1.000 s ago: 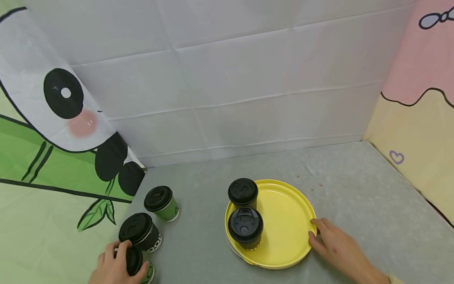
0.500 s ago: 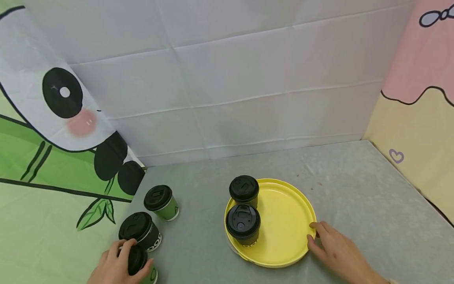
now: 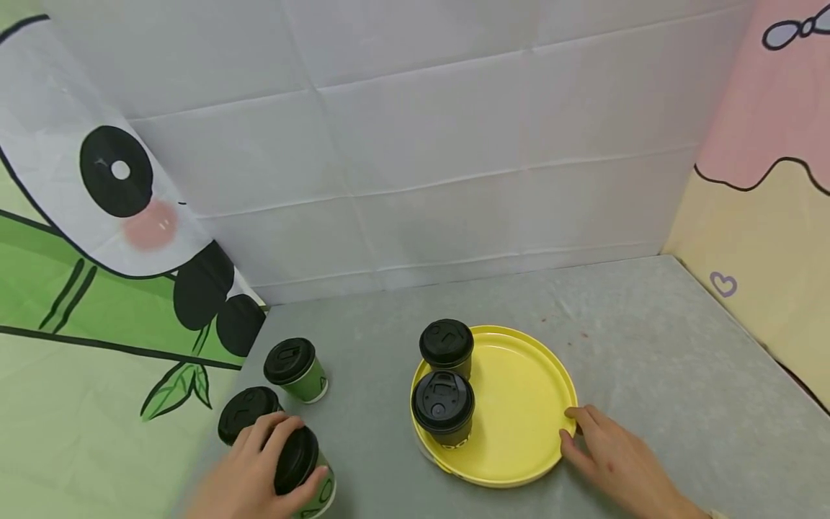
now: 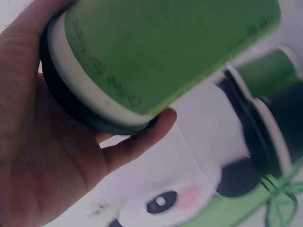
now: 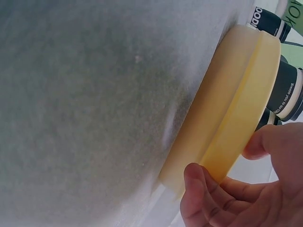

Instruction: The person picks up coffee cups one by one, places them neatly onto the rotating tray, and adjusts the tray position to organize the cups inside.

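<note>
Two cups [image 3: 444, 407] sit left on yellow tray [image 3: 519, 411]; my left grip [image 3: 249, 468] holds the near green cup [image 3: 298, 461], right grip [image 3: 612, 458] pinches tray's rim.

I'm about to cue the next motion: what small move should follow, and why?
Probably ease the held green cup rightward toward the yellow tray: the left hand grips it, two dark cups stand on the tray, and bare space shows beside them.

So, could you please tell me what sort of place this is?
Despite the lidded coffee cups, it is probably a screened-off tabletop set rather than a café: a creased white sheet stands behind the grey tabletop, and a cartoon panda print closes the left side.
</note>
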A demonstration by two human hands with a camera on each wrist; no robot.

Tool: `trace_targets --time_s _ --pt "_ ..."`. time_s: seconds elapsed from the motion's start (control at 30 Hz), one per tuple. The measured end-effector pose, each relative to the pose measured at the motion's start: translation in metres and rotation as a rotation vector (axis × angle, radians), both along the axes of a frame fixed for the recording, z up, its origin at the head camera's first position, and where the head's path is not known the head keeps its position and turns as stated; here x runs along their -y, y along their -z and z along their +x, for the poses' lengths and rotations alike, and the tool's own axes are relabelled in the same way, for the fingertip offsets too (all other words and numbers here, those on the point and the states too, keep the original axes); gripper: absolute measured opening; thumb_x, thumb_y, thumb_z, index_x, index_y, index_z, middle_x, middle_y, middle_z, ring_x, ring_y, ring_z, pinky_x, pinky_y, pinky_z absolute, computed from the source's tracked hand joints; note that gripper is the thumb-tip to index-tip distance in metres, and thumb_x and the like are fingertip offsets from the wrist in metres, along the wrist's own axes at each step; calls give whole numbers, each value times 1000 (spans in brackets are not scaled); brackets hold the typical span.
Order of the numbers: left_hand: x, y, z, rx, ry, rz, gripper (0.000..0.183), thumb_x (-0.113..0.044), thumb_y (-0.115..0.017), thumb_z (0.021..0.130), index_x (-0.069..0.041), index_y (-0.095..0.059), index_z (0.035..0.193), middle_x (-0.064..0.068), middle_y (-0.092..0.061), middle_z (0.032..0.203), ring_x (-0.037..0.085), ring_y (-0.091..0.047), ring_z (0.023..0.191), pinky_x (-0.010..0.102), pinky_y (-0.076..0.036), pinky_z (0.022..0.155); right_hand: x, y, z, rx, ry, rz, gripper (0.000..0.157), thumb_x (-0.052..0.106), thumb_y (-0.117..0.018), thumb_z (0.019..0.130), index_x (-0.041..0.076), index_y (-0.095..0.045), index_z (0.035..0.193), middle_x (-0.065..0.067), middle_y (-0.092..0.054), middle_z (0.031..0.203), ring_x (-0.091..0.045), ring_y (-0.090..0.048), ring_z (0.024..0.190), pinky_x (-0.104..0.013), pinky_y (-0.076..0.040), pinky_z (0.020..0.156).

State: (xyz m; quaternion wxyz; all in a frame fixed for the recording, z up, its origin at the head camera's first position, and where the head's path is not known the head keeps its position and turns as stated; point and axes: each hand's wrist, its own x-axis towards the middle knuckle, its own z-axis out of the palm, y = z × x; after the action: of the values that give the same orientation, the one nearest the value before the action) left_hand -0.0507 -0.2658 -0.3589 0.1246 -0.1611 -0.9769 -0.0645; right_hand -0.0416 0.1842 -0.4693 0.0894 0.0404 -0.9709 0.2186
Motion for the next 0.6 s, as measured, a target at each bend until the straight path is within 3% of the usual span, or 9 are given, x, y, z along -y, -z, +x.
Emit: trace_targets --time_s 0.1,0.33,0.5,0.6 --pt "-18 -8 1 -13 68 -5 61 -59 -80 76 -19 -65 120 3 -58 123 23 -61 105 42 -56 66 0 -1 0 12 1 5 27 28 -71 92 9 -67 110 2 -66 100 -9 -63 81 -33 -54 65" --pt "-52 -23 -3 -97 267 -54 57 -58 -76 81 -18 -66 121 0 -60 124 19 -61 106 39 -57 80 0 2 2 -79 -15 -1 22 24 -75 89 11 -67 105 7 -64 95 -6 -61 78 -30 -53 63" --pt "-74 -29 -6 -97 371 -62 55 -60 -70 86 -18 -66 121 -2 -59 122 16 -60 105 36 -58 76 1 4 3 -124 -35 -9 19 23 -76 88 14 -66 100 11 -60 90 -2 -58 76 -27 -52 63" --pt "-87 -29 -7 -100 428 -61 54 -60 -67 87 -18 -66 122 -1 -59 122 15 -59 103 35 -57 74 1 3 4 -106 -33 -12 18 24 -76 88 15 -66 99 12 -59 88 0 -57 75 -26 -51 62"
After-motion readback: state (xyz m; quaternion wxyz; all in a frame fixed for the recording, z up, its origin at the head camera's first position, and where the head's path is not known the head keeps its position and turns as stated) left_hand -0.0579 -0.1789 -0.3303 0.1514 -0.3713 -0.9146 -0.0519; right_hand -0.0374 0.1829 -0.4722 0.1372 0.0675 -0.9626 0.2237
